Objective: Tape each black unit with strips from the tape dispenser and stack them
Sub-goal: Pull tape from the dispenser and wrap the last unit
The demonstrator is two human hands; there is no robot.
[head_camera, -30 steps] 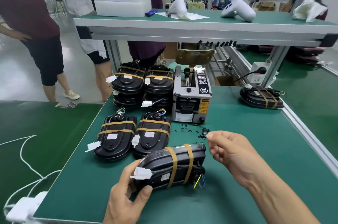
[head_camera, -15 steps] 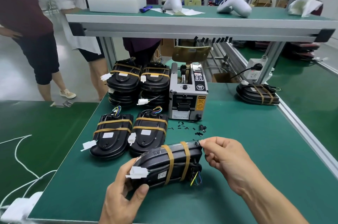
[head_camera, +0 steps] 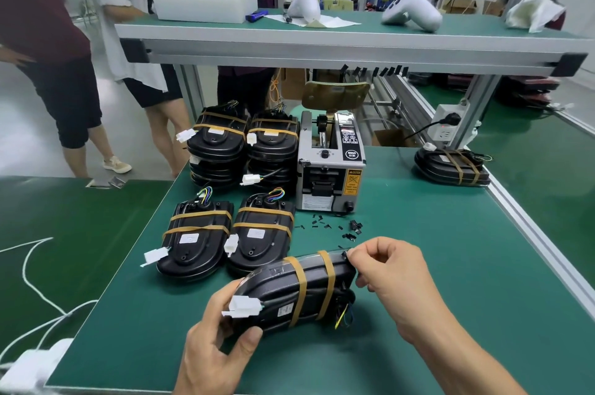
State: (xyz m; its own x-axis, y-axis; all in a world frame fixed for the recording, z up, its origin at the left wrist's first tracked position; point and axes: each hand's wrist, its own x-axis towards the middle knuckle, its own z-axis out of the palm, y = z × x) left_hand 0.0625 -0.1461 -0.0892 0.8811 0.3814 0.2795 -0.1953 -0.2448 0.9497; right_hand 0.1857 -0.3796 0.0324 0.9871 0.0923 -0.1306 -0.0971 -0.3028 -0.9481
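My left hand [head_camera: 222, 343] grips the black unit [head_camera: 299, 291] at its rounded end, at six o'clock on the bench; my right hand [head_camera: 391, 278] pinches its top corner. It looks rigid and fairly heavy with a slick shell, so I'd hold the edges, clear of the loose wires [head_camera: 343, 317]

Factory assembly line — green-matted workbenches [head_camera: 418, 265]; aluminium-frame shelf [head_camera: 322, 46]; tape dispenser [head_camera: 331, 172].
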